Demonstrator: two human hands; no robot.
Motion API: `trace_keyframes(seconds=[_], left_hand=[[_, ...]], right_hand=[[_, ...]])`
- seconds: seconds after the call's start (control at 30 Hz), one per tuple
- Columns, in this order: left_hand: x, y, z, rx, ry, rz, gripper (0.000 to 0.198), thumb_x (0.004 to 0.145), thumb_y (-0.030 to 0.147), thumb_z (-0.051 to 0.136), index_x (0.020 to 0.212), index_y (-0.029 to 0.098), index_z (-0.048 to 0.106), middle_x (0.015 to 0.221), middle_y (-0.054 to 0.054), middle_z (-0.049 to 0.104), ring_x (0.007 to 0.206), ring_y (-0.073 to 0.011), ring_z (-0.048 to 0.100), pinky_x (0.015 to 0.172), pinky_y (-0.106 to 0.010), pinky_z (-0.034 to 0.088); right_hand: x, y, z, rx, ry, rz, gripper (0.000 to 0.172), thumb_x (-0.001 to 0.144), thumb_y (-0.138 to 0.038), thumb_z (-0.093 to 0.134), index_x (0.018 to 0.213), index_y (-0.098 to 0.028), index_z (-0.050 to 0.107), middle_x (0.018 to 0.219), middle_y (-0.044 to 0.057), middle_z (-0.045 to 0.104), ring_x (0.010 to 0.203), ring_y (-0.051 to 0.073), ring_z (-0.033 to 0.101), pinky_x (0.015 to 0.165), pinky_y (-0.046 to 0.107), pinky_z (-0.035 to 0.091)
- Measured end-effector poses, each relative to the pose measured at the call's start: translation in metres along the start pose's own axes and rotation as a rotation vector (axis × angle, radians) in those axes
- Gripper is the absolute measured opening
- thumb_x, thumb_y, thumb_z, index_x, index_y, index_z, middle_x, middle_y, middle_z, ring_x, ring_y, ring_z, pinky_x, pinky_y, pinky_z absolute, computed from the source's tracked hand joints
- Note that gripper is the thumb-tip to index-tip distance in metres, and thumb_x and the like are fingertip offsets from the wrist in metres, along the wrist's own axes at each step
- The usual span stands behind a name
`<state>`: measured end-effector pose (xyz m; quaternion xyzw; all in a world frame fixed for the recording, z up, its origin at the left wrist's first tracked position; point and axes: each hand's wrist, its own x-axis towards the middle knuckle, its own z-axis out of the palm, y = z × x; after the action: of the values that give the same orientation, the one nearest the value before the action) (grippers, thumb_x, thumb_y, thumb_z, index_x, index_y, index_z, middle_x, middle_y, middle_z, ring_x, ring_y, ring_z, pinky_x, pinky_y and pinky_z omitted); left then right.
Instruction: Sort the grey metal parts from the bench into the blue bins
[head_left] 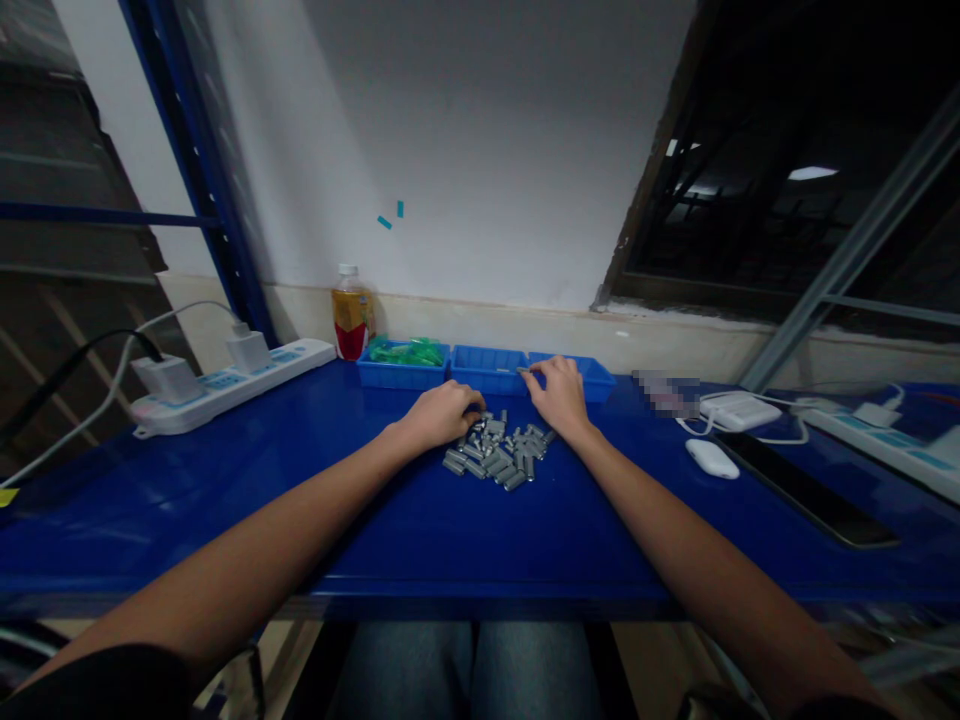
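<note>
A pile of small grey metal cylinders (501,462) of differing lengths lies on the blue table (465,540). At the pile's upper left edge is my left hand (442,412), its fingers curled and closed; whatever they grip, if anything, is hidden. My right hand (559,392) is up at the front of the blue bins, with thumb and forefinger pinched on a small metal cylinder (523,371). This piece is beside the rim of the middle blue bin (487,382), inside which a small light piece shows. The right blue bin (600,381) is partly behind my right hand.
Green plastic bags (407,352) fill the left blue bin (403,376). A drink bottle (351,315) stands behind it. Power strips (232,382) with plugs and cables lie at both sides. On the right are a phone (810,492), a white earbud case (711,459) and a white charger (739,410).
</note>
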<state>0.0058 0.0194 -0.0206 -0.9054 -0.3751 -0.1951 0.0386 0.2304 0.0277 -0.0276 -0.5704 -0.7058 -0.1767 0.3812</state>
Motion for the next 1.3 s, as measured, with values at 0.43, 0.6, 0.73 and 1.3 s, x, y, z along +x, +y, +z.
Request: trace_keyframes(seconds=[0.43, 0.6, 0.73, 1.3], left_hand=[[0.004, -0.004, 0.011, -0.119, -0.014, -0.051, 0.023, 0.083, 0.022, 0.051, 0.1, 0.017, 0.066, 0.094, -0.01, 0.065, 0.088, -0.0224, 0.061, 0.08, -0.032, 0.047], [0.002, -0.01, 0.01, -0.103, 0.027, -0.038, 0.023, 0.085, 0.018, 0.047, 0.099, 0.016, 0.066, 0.096, -0.01, 0.061, 0.093, -0.0223, 0.058, 0.086, -0.034, 0.046], [0.0, -0.014, 0.008, -0.147, 0.1, -0.054, 0.021, 0.086, 0.018, 0.046, 0.1, 0.016, 0.063, 0.097, -0.009, 0.059, 0.092, -0.0214, 0.056, 0.086, -0.035, 0.045], [-0.001, -0.012, 0.007, -0.163, 0.272, -0.026, 0.013, 0.087, 0.018, 0.045, 0.094, 0.015, 0.056, 0.101, -0.011, 0.052, 0.098, -0.0235, 0.049, 0.091, -0.04, 0.043]], right_hand=[[0.004, 0.0, 0.008, -0.031, -0.082, 0.076, 0.033, 0.088, -0.045, 0.047, 0.097, -0.019, 0.066, 0.099, 0.012, 0.059, 0.1, 0.028, 0.049, 0.083, 0.041, 0.038], [-0.002, 0.002, 0.014, -0.039, -0.157, -0.038, 0.04, 0.085, -0.044, 0.051, 0.113, -0.018, 0.06, 0.121, 0.014, 0.053, 0.112, 0.028, 0.047, 0.094, 0.044, 0.035], [-0.002, 0.006, 0.014, -0.046, -0.205, -0.079, 0.036, 0.087, -0.039, 0.049, 0.114, -0.017, 0.059, 0.125, 0.013, 0.053, 0.114, 0.027, 0.049, 0.097, 0.043, 0.035], [-0.001, 0.004, 0.003, -0.005, -0.222, -0.079, 0.036, 0.085, -0.041, 0.051, 0.109, -0.017, 0.063, 0.121, 0.012, 0.057, 0.11, 0.025, 0.053, 0.094, 0.04, 0.039]])
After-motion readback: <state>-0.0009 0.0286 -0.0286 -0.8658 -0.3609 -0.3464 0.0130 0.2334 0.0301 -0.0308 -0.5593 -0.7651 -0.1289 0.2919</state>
